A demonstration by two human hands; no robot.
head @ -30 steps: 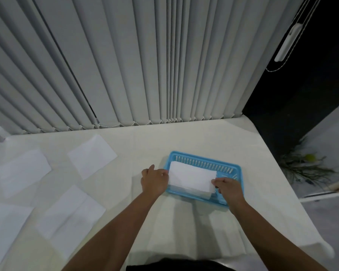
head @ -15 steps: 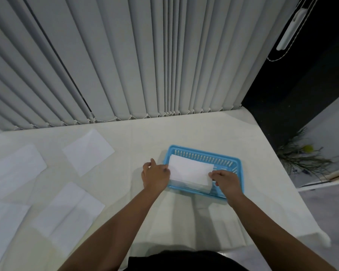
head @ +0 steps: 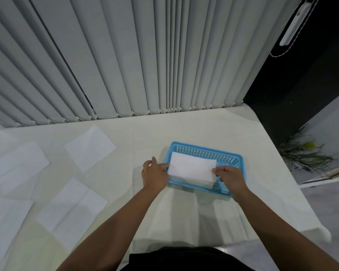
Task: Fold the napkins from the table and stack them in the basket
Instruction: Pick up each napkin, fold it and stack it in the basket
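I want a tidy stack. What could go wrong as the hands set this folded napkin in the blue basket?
The folded napkin, pinched at its ends by the left hand and right hand, may land crooked on the stack below. The basket might slide if a hand nudges it.

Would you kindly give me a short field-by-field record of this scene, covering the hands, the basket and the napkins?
left hand: holds the left edge of the folded napkin
right hand: pinches the napkin's right edge
folded napkin: white, over a stack of others inside the basket
basket: blue, slotted walls, on the table, right of centre
loose napkins: four lie flat on the table's left part
backdrop: vertical blinds
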